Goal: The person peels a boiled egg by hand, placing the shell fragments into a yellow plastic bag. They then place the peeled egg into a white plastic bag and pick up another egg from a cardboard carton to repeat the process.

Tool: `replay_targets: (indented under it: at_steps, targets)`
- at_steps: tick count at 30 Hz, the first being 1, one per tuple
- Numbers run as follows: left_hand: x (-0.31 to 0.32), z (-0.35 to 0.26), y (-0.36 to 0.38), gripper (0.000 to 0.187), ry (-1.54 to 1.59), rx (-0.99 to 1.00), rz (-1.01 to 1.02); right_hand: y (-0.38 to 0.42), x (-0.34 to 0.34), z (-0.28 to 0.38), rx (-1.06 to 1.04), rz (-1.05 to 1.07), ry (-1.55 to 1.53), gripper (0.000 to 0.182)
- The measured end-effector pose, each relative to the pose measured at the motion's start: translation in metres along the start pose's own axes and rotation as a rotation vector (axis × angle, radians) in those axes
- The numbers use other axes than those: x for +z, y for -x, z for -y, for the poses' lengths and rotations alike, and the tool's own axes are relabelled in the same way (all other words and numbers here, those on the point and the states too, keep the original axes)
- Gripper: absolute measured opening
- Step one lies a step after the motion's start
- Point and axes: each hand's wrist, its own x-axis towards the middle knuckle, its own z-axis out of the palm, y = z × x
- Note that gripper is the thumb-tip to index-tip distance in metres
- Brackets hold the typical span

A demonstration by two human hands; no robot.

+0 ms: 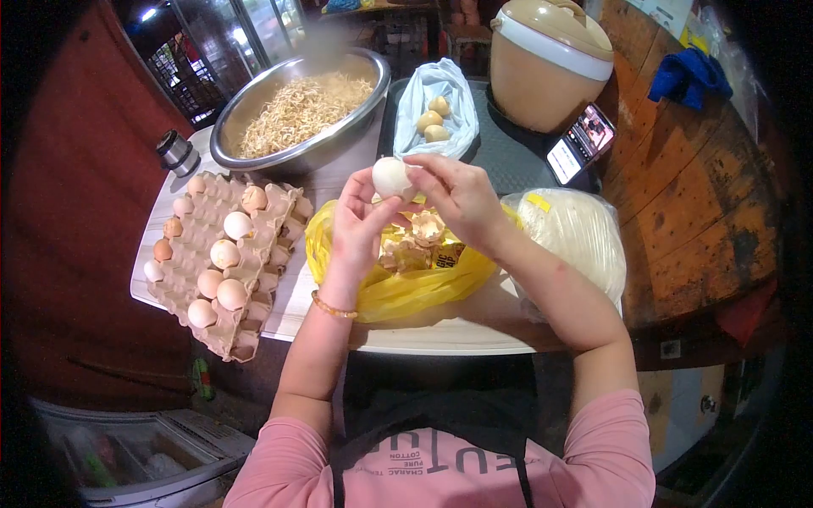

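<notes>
My left hand (360, 212) holds a white egg (391, 178), gripped between its thumb and curled fingers. At the egg's right side, my right hand (453, 195) pinches its surface, where the edge looks jagged. Both hands are raised over a yellow plastic bag (398, 298) on the table. Broken eggshells (406, 254) lie inside that bag, together with a printed wrapper (447, 254). To the left, a cardboard egg tray (199, 254) carries several white and brown eggs, some with cracked shells.
Behind stands a steel bowl (373, 106) of bean sprouts. A light-blue bag (406, 102) with peeled eggs lies on a dark tray (512, 161). A phone (582, 144) leans near a beige lidded container (542, 76). Right of my hands sits a clear-wrapped white bundle (572, 245).
</notes>
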Motion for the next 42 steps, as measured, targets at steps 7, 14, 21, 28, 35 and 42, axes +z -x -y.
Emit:
replay_targets:
  at_steps: [7,14,21,28,35,42]
  targets:
    - [0.003,0.008,0.001,0.042,-0.134,0.044,-0.035,0.005,0.011,-0.005,-0.132,-0.007,0.076,0.026]
    - [0.005,0.01,0.002,0.041,-0.176,0.079,-0.055,0.008,0.012,-0.002,-0.191,-0.01,0.226,0.019]
    - [0.007,0.007,0.001,0.038,-0.168,0.057,-0.055,0.006,0.01,-0.005,-0.251,-0.019,0.276,0.015]
    - [0.005,0.008,0.001,0.037,-0.169,0.041,-0.054,0.004,0.008,-0.004,-0.197,-0.062,0.258,0.015]
    - [0.005,0.007,0.0,0.037,-0.161,0.051,-0.059,0.004,0.006,0.0,-0.05,-0.011,0.028,0.025]
    - [0.004,0.007,0.002,0.04,-0.183,0.039,-0.051,0.007,0.012,0.002,-0.036,0.015,-0.029,0.028]
